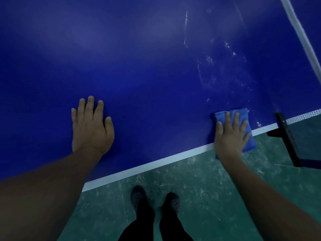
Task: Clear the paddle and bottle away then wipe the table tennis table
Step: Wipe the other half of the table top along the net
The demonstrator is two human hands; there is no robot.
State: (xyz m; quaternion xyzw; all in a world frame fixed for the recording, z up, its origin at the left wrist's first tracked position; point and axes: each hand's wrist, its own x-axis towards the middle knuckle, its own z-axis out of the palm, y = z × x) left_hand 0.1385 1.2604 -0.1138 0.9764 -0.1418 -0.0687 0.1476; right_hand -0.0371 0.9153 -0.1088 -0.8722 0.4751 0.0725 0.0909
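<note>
Flat fingers of our right hand (230, 134) press the blue cloth (243, 119) at the table (156, 66) edge, to rub. Our left hand (91, 124) lies flat, holding nothing, so we can lean.

There is one blue table (147, 66) filling the top of the picture. Two hands are on it: one left hand (91, 126) at the middle left and one right hand (230, 136) at the middle right. There is one blue cloth (243, 113) under the right hand. One black net post (288, 140) is at the right edge. Two dark shoes (139, 197) are at the bottom middle.
</note>
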